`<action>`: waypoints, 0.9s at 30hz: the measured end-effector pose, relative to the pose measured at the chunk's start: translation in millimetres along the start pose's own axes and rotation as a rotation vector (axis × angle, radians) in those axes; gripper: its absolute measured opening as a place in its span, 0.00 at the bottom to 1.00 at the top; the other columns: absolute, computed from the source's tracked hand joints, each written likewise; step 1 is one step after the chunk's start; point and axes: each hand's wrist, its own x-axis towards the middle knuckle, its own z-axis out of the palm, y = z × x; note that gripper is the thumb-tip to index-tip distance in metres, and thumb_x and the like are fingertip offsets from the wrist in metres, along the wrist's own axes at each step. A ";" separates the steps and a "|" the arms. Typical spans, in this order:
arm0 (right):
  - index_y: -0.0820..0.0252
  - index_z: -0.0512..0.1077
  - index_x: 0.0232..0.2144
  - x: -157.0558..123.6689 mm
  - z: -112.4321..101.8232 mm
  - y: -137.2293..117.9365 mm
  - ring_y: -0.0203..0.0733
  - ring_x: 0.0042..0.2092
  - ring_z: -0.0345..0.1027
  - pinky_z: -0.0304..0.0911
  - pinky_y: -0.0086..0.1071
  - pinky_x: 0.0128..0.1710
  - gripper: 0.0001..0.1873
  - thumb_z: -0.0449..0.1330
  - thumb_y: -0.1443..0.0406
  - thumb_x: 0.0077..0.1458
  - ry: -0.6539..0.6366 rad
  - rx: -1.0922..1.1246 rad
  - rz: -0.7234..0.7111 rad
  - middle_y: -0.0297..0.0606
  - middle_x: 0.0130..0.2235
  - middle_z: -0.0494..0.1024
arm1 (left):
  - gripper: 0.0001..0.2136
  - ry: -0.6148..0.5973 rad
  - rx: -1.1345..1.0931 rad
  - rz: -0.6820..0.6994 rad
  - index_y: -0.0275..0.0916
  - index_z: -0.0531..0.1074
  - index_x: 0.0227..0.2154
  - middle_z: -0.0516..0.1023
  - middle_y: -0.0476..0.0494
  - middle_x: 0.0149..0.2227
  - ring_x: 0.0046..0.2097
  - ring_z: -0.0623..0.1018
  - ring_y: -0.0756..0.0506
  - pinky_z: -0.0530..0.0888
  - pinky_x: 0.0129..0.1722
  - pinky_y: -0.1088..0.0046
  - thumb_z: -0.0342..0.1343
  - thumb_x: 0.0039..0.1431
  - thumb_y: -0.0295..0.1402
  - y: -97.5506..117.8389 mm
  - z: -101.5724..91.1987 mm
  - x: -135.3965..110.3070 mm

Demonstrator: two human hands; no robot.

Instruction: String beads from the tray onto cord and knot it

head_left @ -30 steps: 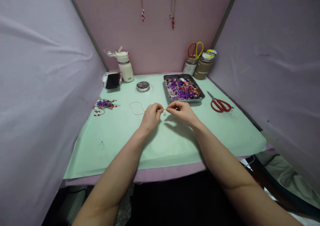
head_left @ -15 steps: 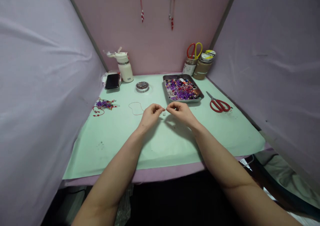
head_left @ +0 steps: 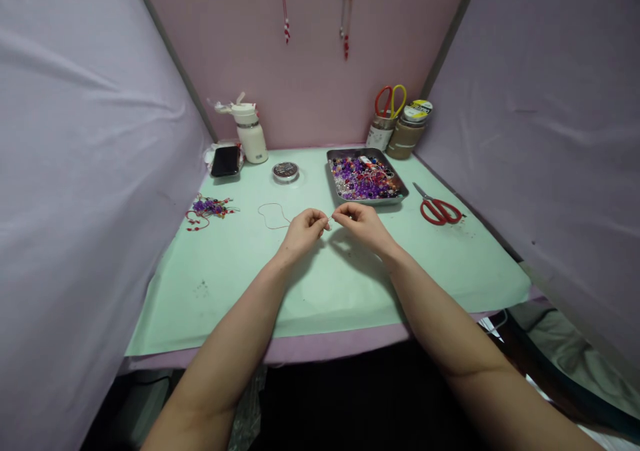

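Observation:
My left hand (head_left: 305, 231) is closed in a pinch on a thin reddish cord (head_left: 271, 228), whose loop lies on the table to its left. Close by, my right hand (head_left: 363, 224) pinches with thumb and forefinger, almost meeting the left fingertips. A short bit of the cord seems to span the small gap between the two hands. Something small and pale shows just under the left fingertips, too small to name surely. Beyond my right hand stands a metal tray (head_left: 367, 202) full of purple, clear and dark beads (head_left: 370, 183).
Red-handled scissors (head_left: 440, 211) lie on the right. Behind are a jar with scissors (head_left: 380, 131), a brown jar (head_left: 406, 138), a spool (head_left: 285, 172), a white bottle (head_left: 253, 138) and a phone (head_left: 226, 162). Beaded strings (head_left: 210, 207) lie left. Cloth walls enclose the table.
The left fingertips have shifted slightly, and the pale thing between the hands is now mostly covered by them. My right hand stays nearly in place.

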 end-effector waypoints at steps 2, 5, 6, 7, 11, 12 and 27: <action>0.61 0.72 0.27 0.5 -0.4 0.3 0.35 0.31 0.62 0.57 0.30 0.33 0.11 0.57 0.59 0.52 0.020 0.012 0.003 0.33 0.28 0.73 | 0.05 0.004 -0.037 -0.013 0.37 0.67 0.28 0.72 0.49 0.25 0.23 0.64 0.54 0.60 0.24 0.77 0.54 0.52 0.34 -2.3 -0.1 1.7; 0.60 0.74 0.29 0.3 -0.3 -0.5 0.36 0.32 0.64 0.59 0.31 0.34 0.11 0.58 0.58 0.52 0.013 0.022 0.014 0.34 0.30 0.75 | 0.05 0.004 -0.076 -0.030 0.37 0.66 0.28 0.72 0.49 0.25 0.23 0.64 0.54 0.60 0.24 0.77 0.54 0.52 0.33 -3.0 0.1 2.7; 0.60 0.75 0.29 0.0 0.0 -1.0 0.36 0.32 0.65 0.59 0.31 0.35 0.11 0.58 0.58 0.51 0.000 0.023 0.019 0.35 0.31 0.76 | 0.05 0.003 -0.082 -0.031 0.36 0.66 0.28 0.72 0.49 0.25 0.23 0.64 0.55 0.60 0.24 0.77 0.54 0.52 0.33 -2.9 0.2 2.7; 0.60 0.75 0.30 -0.5 0.4 -1.5 0.37 0.33 0.66 0.60 0.32 0.35 0.11 0.59 0.59 0.51 -0.014 0.025 0.024 0.36 0.31 0.77 | 0.05 0.002 -0.085 -0.028 0.36 0.66 0.28 0.72 0.50 0.24 0.23 0.64 0.55 0.60 0.24 0.77 0.54 0.52 0.33 -2.7 0.3 2.5; 0.60 0.77 0.31 -1.8 2.9 -2.9 0.39 0.35 0.69 0.62 0.33 0.36 0.10 0.62 0.60 0.48 -0.022 0.031 0.032 0.38 0.33 0.79 | 0.05 -0.010 -0.065 -0.009 0.36 0.67 0.27 0.70 0.51 0.23 0.23 0.65 0.54 0.60 0.25 0.76 0.54 0.52 0.32 -3.2 -0.2 1.8; 0.60 0.77 0.30 -1.9 3.6 -2.9 0.39 0.34 0.69 0.62 0.33 0.36 0.09 0.62 0.60 0.48 -0.015 0.029 0.031 0.38 0.32 0.79 | 0.05 -0.015 -0.060 -0.004 0.36 0.67 0.27 0.70 0.50 0.23 0.24 0.65 0.54 0.60 0.25 0.76 0.54 0.52 0.32 -3.4 -0.3 1.7; 0.61 0.75 0.26 -2.1 5.8 -1.7 0.36 0.30 0.64 0.59 0.31 0.33 0.11 0.61 0.59 0.48 0.027 0.003 0.029 0.36 0.27 0.75 | 0.04 -0.007 0.037 -0.011 0.37 0.67 0.29 0.73 0.48 0.27 0.24 0.66 0.53 0.62 0.26 0.76 0.53 0.53 0.32 2.1 0.9 -1.1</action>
